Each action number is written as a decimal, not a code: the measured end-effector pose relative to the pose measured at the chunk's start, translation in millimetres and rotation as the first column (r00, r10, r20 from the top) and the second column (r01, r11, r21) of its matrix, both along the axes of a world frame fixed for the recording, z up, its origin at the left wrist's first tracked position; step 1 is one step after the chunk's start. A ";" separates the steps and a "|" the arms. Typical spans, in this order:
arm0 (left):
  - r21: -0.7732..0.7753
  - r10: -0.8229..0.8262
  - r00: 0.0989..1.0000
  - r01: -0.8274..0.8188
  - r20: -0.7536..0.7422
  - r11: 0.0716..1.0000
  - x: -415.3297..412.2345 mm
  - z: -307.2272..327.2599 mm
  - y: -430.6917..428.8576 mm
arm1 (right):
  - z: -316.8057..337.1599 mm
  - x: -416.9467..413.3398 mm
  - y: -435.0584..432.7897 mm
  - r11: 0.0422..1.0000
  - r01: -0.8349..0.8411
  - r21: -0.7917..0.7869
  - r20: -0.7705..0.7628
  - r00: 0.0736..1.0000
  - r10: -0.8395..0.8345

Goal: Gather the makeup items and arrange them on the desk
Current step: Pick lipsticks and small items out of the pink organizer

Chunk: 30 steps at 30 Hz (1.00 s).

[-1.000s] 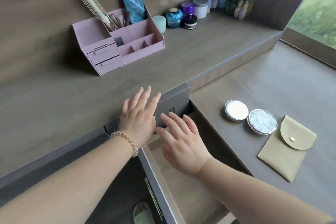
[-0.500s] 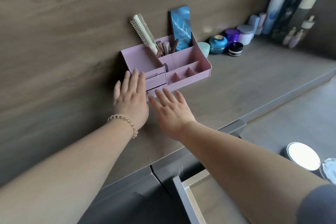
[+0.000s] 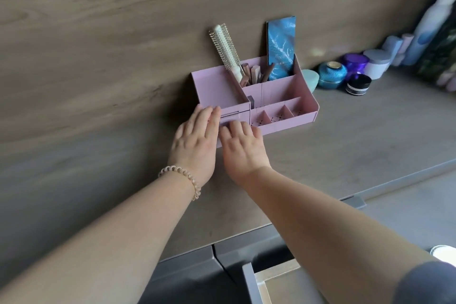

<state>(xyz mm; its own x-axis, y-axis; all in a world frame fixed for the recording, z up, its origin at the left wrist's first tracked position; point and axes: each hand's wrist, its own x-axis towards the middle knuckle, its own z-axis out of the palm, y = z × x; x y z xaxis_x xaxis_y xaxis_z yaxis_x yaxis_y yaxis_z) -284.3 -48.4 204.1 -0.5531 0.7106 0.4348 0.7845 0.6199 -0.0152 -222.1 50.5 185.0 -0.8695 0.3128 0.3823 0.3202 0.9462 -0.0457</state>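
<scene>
Left hand (image 3: 195, 148), right hand (image 3: 243, 153) on one pink organizer (image 3: 283, 90) with one hairbrush (image 3: 225, 49)

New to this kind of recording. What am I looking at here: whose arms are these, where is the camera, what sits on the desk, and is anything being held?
No machine here: a person wears a camera on the head, so you look down along their arms. The left hand lies flat against the small drawers of a pink organiser on the desk; the right hand touches the drawer front beside it, fingertips hidden, so a grip cannot be confirmed. A hairbrush and blue packet stand in the organiser. Several jars sit to its right.
</scene>
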 end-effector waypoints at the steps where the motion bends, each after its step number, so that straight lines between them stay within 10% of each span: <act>1: 0.002 0.003 1.000 -0.003 -0.007 1.000 0.2 -1.1 0.3 | -1.4 -1.4 0.0 0.999 0.003 0.034 -0.033 0.999 -0.002; 30: 0.056 -0.056 0.993 0.062 -0.101 0.997 -15.1 -14.0 -1.6 | -14.7 45.2 16.5 0.989 -0.145 0.013 -0.225 0.964 0.145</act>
<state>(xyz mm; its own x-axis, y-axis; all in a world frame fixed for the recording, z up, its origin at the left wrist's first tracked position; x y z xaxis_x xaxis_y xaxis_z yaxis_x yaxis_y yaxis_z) -299.4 -49.9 190.1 -0.4628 0.7123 0.5277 0.8161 0.5747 -0.0601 -176.8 67.0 170.3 -0.7975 0.1911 0.5723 0.1606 0.9815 -0.1039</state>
